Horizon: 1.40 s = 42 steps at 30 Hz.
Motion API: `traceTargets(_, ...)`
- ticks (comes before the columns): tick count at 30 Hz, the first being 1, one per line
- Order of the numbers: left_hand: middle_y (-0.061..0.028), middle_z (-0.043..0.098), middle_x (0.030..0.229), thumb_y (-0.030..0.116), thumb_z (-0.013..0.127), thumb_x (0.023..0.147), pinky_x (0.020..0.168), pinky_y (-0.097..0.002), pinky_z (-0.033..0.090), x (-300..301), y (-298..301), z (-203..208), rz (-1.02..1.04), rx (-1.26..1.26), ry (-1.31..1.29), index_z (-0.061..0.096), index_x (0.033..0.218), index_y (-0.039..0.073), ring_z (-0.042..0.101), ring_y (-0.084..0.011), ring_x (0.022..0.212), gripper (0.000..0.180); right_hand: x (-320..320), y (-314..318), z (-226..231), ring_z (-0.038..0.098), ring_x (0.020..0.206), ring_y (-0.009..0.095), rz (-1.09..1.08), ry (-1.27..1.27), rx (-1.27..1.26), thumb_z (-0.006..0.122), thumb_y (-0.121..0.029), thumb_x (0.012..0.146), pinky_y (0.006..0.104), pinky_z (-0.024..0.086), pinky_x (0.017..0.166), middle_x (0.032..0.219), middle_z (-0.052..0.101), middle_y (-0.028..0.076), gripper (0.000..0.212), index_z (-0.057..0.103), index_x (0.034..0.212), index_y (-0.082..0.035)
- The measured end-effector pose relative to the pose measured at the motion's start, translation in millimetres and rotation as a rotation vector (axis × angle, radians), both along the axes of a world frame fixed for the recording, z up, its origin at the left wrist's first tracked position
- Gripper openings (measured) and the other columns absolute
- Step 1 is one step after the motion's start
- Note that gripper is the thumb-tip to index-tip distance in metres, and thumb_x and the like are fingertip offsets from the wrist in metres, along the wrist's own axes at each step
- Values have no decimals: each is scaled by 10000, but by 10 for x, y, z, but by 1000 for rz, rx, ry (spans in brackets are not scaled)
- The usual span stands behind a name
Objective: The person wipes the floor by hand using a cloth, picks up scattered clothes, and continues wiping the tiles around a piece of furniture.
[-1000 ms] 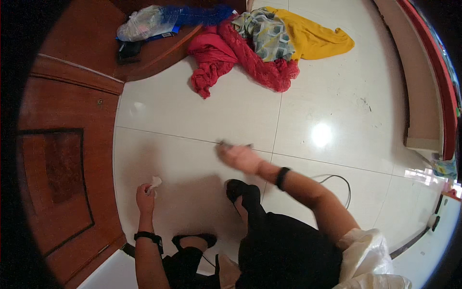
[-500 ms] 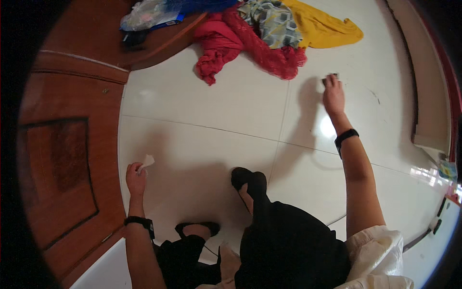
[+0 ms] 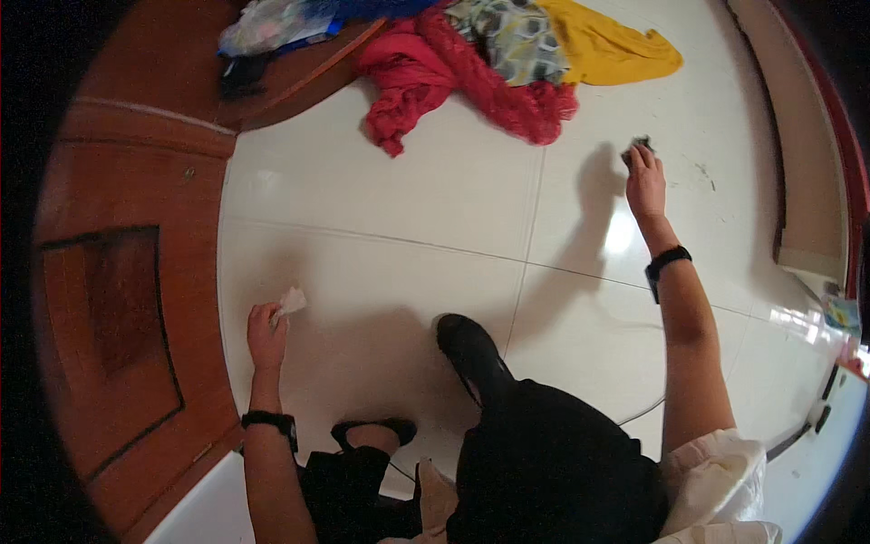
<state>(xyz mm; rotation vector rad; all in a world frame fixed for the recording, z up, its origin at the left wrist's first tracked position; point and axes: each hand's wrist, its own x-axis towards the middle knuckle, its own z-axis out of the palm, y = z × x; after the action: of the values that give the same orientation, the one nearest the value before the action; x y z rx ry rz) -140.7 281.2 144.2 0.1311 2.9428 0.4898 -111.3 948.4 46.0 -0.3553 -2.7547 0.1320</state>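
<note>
Stretched far out over the floor at the right, my right hand has its fingers closed on a small dark, crumpled wad. The wad's kind is too small to make out. Dark smudges mark the pale floor tiles just right of it. At the left, near the wooden cabinet, my left hand is closed on a crumpled white tissue, which sticks up past the fingers.
A red cloth, a grey patterned cloth and a yellow cloth lie heaped at the far side. A brown wooden cabinet lines the left, with a clear plastic bag on its ledge. A cable lies right of my legs.
My right hand has shifted slightly to the right with the dark wad, and more smudges show beside it. My left hand has moved a little right with the tissue.
</note>
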Motion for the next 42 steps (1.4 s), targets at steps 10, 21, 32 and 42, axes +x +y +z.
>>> traceTargets(10, -88, 543, 901, 27, 635, 730, 799, -353, 438, 55, 119, -171, -80, -52, 35, 574, 930, 72, 532, -263, 901, 214, 208, -3230, -150, 441, 1139, 273, 1349, -456, -699, 477, -74, 824, 350, 382, 970, 1221, 479, 106, 270, 546, 1083, -37)
traceTargets(21, -103, 542, 1025, 32, 593, 770, 901, -338, 395, -126, 14, 121, 16, -64, 22, 572, 994, 38, 506, -266, 1000, 225, 270, 564, -493, 497, 992, 319, -116, -298, 150, 461, -72, 854, 395, 459, 824, 1142, 547, 101, 308, 505, 1159, -83)
traceTargets(32, -97, 503, 1029, -80, 510, 831, 802, -266, 443, -56, -1186, 1051, 197, 26, 287, 558, 992, 7, 514, -214, 935, 189, 1667, -867, -211, 518, 1023, 262, 776, -596, -482, 420, -212, 886, 380, 409, 911, 1100, 559, 88, 314, 506, 1175, -124)
traceTargets(42, -120, 517, 985, -3, 511, 849, 852, -334, 407, -260, -378, 1940, 131, -175, 571, 561, 1012, -1, 522, -265, 933, 170, 1408, 679, 162, 491, 993, 317, -110, -89, -134, 445, -28, 807, 378, 483, 797, 1214, 456, 120, 355, 482, 1160, -33)
